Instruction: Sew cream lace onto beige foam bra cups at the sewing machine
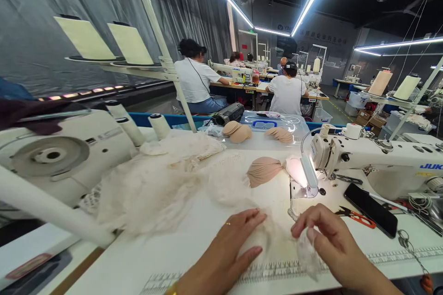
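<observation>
My left hand (228, 244) lies flat with fingers spread on a piece of sheer cream lace fabric (273, 239) on the white sewing table (138, 262). My right hand (325, 237) is closed in a pinch on the right edge of the same lace, lifting a fold of it just in front of the sewing machine's needle area (294, 203). A heap of cream lace pieces (155, 184) lies to the left. A stack of beige bra cups (265, 170) sits behind the lace, next to the lit machine lamp (306, 173).
A white sewing machine (377, 159) stands at right, with a black phone (370, 209) and red-handled snips (356, 216) before it. Another machine (58, 156) is at left. More beige cups (238, 132) and a clear box (265, 124) lie farther back. Seated workers (287, 90) sew beyond.
</observation>
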The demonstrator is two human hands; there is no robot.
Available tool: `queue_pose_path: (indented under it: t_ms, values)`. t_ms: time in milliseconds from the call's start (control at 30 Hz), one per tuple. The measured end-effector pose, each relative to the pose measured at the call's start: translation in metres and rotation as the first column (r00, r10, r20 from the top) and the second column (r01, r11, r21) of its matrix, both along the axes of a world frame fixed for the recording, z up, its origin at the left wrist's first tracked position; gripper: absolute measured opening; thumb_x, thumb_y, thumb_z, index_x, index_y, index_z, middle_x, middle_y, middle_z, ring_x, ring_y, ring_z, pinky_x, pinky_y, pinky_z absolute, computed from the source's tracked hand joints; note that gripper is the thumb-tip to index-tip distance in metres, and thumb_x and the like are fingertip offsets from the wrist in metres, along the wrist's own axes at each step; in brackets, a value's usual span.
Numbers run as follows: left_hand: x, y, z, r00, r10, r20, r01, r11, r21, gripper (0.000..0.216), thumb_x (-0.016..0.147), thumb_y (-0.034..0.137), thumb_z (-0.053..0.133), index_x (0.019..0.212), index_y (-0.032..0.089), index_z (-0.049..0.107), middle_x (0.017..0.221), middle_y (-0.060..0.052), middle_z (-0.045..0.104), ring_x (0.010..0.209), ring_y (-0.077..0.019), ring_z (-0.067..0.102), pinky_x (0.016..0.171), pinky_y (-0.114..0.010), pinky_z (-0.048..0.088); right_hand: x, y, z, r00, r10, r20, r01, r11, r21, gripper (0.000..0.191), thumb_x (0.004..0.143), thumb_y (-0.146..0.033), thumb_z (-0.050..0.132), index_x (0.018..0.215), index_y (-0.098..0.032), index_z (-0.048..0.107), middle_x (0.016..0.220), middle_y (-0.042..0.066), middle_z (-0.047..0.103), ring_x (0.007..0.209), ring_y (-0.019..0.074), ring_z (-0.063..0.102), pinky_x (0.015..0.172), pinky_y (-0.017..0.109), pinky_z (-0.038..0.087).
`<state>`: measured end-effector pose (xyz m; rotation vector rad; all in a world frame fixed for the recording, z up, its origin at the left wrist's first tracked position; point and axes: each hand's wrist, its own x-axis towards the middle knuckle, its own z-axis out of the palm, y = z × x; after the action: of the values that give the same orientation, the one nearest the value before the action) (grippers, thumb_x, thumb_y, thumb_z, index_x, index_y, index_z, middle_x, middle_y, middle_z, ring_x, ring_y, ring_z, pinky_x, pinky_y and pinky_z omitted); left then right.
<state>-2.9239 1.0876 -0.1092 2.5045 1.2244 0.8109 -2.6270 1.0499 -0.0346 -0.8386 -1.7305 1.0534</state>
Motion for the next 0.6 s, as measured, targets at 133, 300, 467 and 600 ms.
queue_pose_path:
  t_ms: [133,300,467,600]
  values:
    - [-0.047,0.03,0.011,0.87,0.408,-0.276,-0.389,0.913,0.121,0.047,0.098,0.041,0.047,0.128,0.019,0.075,0.141,-0.022,0.068,0.129,-0.0485,0.062,0.099,-0.07,0.052,0.005,0.0,-0.006,0.971,-0.23,-0.068,0.235,0.968,0.082,0.018,0.108,-0.038,0.048,0.096,-0.025,0.053,0.085,0.002,0.063,0.077,0.0191,0.062,0.071,0.03,0.052]
    - [-0.026,0.006,0.059,0.883,0.459,0.095,-0.436,0.879,-0.193,0.057,0.091,0.067,0.056,0.13,0.028,0.073,0.142,-0.012,0.069,0.125,-0.0442,0.065,0.099,-0.056,0.056,-0.014,0.007,0.004,0.875,-0.445,0.189,0.321,0.827,0.462,0.009,0.104,-0.025,0.052,0.095,-0.023,0.054,0.081,0.0,0.06,0.071,0.0166,0.058,0.064,0.027,0.047]
    - [0.052,-0.031,0.055,0.72,0.201,0.664,0.373,0.694,-0.615,0.087,0.07,0.069,0.086,0.145,0.033,0.062,0.142,-0.011,0.068,0.135,-0.0418,0.058,0.112,-0.051,0.05,-0.033,0.008,0.011,0.841,-0.476,0.258,0.243,0.758,0.606,0.013,0.105,-0.024,0.052,0.118,-0.021,0.056,0.091,0.003,0.068,0.077,0.0186,0.063,0.071,0.03,0.047]
    - [0.08,-0.025,0.054,0.541,0.415,0.732,0.45,0.592,-0.669,0.052,0.067,0.056,0.095,0.102,0.025,0.073,0.095,-0.005,0.075,0.091,-0.028,0.071,0.083,-0.036,0.06,-0.024,0.012,0.01,0.913,-0.329,0.24,0.263,0.927,0.268,0.014,0.105,-0.032,0.053,0.11,-0.022,0.062,0.084,0.0,0.064,0.071,0.0161,0.058,0.067,0.028,0.043]
